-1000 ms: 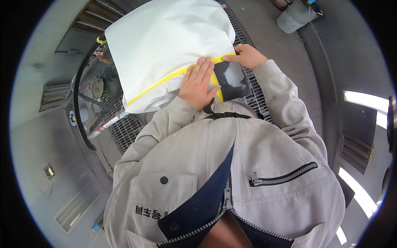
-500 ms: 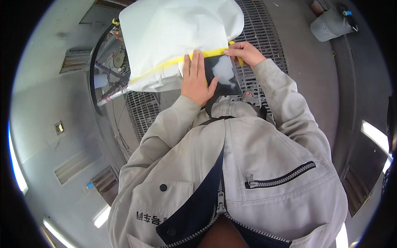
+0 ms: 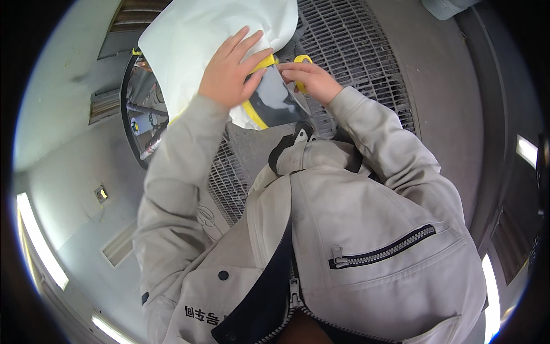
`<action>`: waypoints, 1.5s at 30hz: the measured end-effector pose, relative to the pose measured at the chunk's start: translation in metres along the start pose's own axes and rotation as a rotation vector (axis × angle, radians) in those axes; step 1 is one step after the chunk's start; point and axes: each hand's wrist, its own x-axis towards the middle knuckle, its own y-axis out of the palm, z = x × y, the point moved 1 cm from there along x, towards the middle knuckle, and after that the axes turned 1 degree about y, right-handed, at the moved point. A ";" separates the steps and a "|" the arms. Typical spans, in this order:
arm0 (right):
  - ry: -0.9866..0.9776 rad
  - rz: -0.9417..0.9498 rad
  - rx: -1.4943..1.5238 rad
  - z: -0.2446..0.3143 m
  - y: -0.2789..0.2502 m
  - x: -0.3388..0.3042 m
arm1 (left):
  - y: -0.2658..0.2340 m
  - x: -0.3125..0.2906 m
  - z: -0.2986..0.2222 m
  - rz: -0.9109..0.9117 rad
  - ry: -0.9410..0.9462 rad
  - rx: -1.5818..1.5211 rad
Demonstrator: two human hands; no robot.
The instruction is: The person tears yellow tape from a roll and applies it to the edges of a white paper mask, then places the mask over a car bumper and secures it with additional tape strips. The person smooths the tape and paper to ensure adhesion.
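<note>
My left hand [image 3: 231, 71] lies with spread fingers on a sheet of white masking paper [image 3: 189, 54]. Its thumb reaches over a dark panel [image 3: 276, 97] that has a pale grey patch. Strips of yellow masking tape [image 3: 255, 114] run along the panel's left and far edges, where the paper meets it. At the panel's far right corner is my right hand [image 3: 314, 81], thumb and forefinger drawn together beside the tape's end. A roll of yellow masking tape [image 3: 303, 59] sits in that hand, partly hidden by the fingers.
Metal floor grating [image 3: 358, 51] stretches beyond and right of the panel. A curved black frame [image 3: 125, 109] stands at the left, with pipes behind it. The grey bucket [image 3: 444, 8] is at the top right edge. A pale wall with vents [image 3: 106, 106] rises at the left.
My left hand has shifted from the taped edge farther onto the paper, its fingers now spread. My right hand stays near the panel's right corner with the tape roll. The whole view has shifted.
</note>
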 end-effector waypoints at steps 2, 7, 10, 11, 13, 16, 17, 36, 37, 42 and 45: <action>-0.041 -0.001 -0.043 -0.002 0.003 -0.008 | 0.005 0.026 0.022 0.120 0.162 -0.029; -0.129 -0.023 -0.033 -0.017 0.000 -0.033 | 0.028 0.077 0.052 0.445 0.340 -0.060; -0.191 -0.043 -0.051 -0.031 -0.010 -0.051 | 0.036 0.093 0.056 0.455 0.379 -0.109; -0.177 -0.063 -0.043 -0.035 -0.014 -0.058 | 0.038 0.097 0.057 0.454 0.387 -0.140; -0.138 -0.115 -0.035 -0.044 -0.024 -0.071 | 0.042 0.100 0.059 0.603 0.296 -0.082; -0.093 -0.211 -0.008 -0.051 -0.039 -0.085 | 0.049 0.101 0.062 0.763 0.165 -0.041; -0.082 -0.229 0.000 -0.053 -0.043 -0.088 | 0.051 0.100 0.062 0.814 0.115 -0.011; -0.053 -0.307 -0.108 0.003 -0.024 0.035 | 0.019 0.001 0.044 -0.221 -0.303 -0.099; -0.170 -0.357 -0.267 0.013 -0.019 0.051 | 0.017 -0.018 0.036 -0.259 -0.374 -0.132; -0.299 -0.339 -0.665 0.060 -0.001 0.124 | 0.007 -0.101 -0.029 -0.400 -0.702 -0.227; -0.052 -0.215 -0.717 0.080 0.011 0.170 | 0.006 -0.128 -0.069 -0.428 -0.853 -0.241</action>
